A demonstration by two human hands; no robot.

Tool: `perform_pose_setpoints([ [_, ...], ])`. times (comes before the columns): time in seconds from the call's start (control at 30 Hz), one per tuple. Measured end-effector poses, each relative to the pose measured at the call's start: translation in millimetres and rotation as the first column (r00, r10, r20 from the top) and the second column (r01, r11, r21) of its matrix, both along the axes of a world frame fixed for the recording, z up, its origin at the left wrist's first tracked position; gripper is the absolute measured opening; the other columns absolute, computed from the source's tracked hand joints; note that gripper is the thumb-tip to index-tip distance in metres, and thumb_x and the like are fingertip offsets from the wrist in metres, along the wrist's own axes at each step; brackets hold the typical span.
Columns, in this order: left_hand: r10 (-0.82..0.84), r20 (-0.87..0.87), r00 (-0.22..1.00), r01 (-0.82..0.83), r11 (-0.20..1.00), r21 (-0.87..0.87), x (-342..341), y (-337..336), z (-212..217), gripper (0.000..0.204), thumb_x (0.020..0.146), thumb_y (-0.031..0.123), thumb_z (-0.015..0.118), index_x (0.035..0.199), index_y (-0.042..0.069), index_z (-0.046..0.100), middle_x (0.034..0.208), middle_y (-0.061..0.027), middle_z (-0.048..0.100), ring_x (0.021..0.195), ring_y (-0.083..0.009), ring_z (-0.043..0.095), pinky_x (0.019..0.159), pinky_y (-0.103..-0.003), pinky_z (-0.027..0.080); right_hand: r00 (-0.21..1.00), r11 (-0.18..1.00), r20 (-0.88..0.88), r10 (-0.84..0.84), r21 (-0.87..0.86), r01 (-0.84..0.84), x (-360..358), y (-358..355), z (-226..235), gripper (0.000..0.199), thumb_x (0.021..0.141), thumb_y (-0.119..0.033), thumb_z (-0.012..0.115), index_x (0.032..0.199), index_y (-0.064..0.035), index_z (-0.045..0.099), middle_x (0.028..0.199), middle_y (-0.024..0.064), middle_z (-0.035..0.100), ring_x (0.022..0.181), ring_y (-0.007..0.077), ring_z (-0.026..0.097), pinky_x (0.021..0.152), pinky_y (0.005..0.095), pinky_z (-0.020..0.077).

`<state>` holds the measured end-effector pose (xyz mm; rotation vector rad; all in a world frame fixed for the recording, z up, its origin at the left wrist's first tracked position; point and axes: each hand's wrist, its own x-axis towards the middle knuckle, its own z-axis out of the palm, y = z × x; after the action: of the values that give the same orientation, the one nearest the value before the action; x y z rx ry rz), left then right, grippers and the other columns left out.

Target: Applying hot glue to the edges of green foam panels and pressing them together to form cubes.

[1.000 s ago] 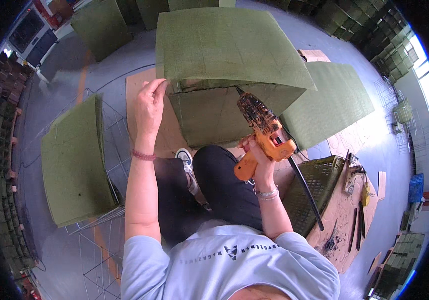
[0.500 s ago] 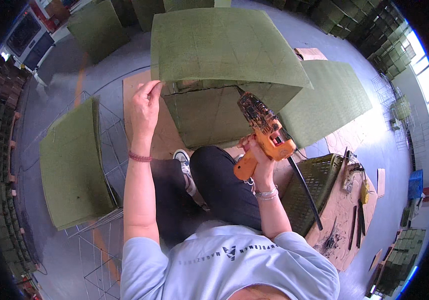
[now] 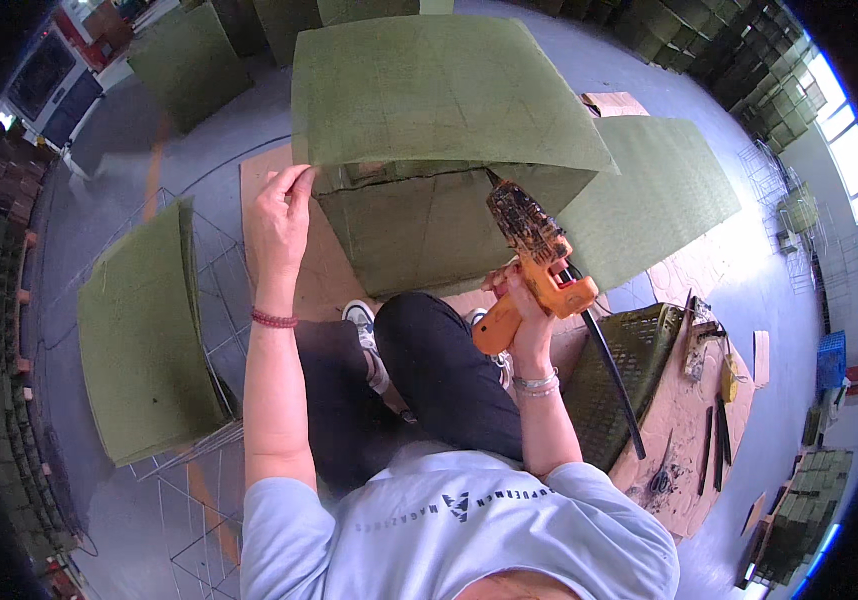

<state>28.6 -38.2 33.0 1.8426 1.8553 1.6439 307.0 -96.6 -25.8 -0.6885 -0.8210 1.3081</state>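
We had the green felt-covered box [image 3: 419, 225] standing on a cardboard sheet [image 3: 279, 200] on the floor, just beyond our knees. Its front wall was already clad in green, and a large green top panel [image 3: 439, 90] lay over it, overhanging at the near edge. Our left hand [image 3: 277, 215] pinched the near left corner of that panel, fingers [image 3: 299, 180] closed on its edge and lifting it slightly, so a dark gap showed beneath along the box's upper rim. Our right hand [image 3: 524, 310] was wrapped tight around the grip of an orange glue gun [image 3: 534, 260], whose soiled nozzle pointed up into that gap near the right front corner; a black cord [image 3: 609, 375] ran down from it.

We judged the job well along: the walls looked covered, and the top still seemed to need bonding along its front edge, since it remained raised. We could not tell whether glue already lay in the seam.

More green panels [image 3: 144, 330] leaned against a wire rack [image 3: 199, 470] to our left, another panel [image 3: 659, 195] lay to the right, and a green plastic basket [image 3: 619, 375] sat beside a tabletop [image 3: 689, 440] with hand tools.
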Motion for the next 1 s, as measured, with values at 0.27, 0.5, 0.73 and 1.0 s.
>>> perform_pose_setpoints([
  [0.27,0.015,-0.019,1.0,-0.016,0.999,-0.035,1,0,1,0.018,0.087,0.017,0.059,0.093,0.0,0.065,0.073,-0.0076,0.058,0.064,-0.0136,0.053,0.059,-0.026,0.04,0.999,0.999,-0.014,-0.034,-0.02,0.033,6,2,2,0.013,0.087,-0.009,0.058,0.094,-0.0005,0.053,0.083,0.0069,0.057,0.076,0.0171,0.056,0.07,0.0302,0.045],
  [0.5,0.003,-0.014,1.0,-0.003,1.0,-0.002,-1,2,-3,0.021,0.089,0.022,0.057,0.093,0.002,0.062,0.069,-0.0087,0.052,0.06,-0.0162,0.05,0.058,-0.028,0.04,0.997,0.997,0.008,-0.083,0.013,0.082,14,5,0,0.011,0.086,-0.008,0.058,0.093,-0.001,0.053,0.081,0.0065,0.057,0.074,0.0165,0.055,0.069,0.0302,0.0452],
  [0.73,0.042,-0.036,0.998,-0.043,0.999,-0.019,0,3,0,0.016,0.087,0.015,0.059,0.092,0.0,0.064,0.071,-0.0067,0.057,0.062,-0.0117,0.05,0.058,-0.026,0.039,0.994,0.994,-0.006,-0.112,-0.009,0.112,13,5,0,0.013,0.085,-0.01,0.059,0.093,-0.0017,0.053,0.08,0.006,0.057,0.073,0.0162,0.056,0.068,0.0296,0.0457],
  [1.0,0.027,-0.034,0.999,-0.028,0.999,-0.019,1,3,-1,0.019,0.088,0.019,0.058,0.092,0.001,0.064,0.07,-0.0082,0.055,0.062,-0.0156,0.052,0.058,-0.028,0.04,0.997,0.998,0.037,-0.064,-0.028,0.065,3,0,6,0.013,0.086,-0.011,0.059,0.093,-0.0021,0.053,0.08,0.0052,0.057,0.075,0.0161,0.057,0.068,0.0288,0.0452],
])
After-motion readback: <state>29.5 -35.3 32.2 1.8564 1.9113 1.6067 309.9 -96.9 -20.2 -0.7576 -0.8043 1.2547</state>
